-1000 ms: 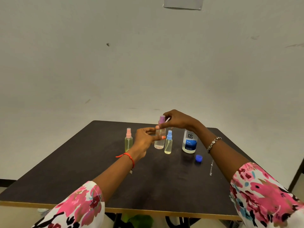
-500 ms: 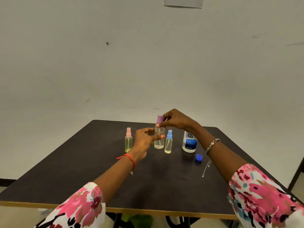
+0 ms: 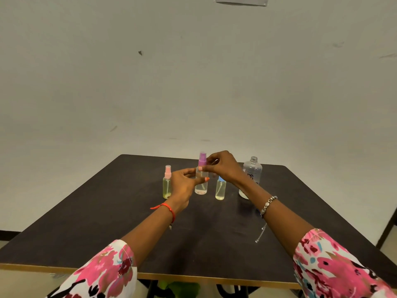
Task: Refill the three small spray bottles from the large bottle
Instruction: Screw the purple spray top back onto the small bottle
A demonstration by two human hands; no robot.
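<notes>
Purple-capped spray bottle [image 3: 201, 181] stands on the dark table [image 3: 107, 222] at frame centre. Nearer, the left hand [image 3: 182, 186] curls around its body; just above, the right hand [image 3: 223, 166] pinches its cap. Behind right stands the uncapped large bottle [image 3: 252, 171].

We face a plain off-white wall [image 3: 193, 82] with a few dark scuffs and a pale sheet [image 3: 241, 0] at its top edge. Below it stands our dark square bench [image 3: 96, 222], edged in light wood, under even light.
</notes>
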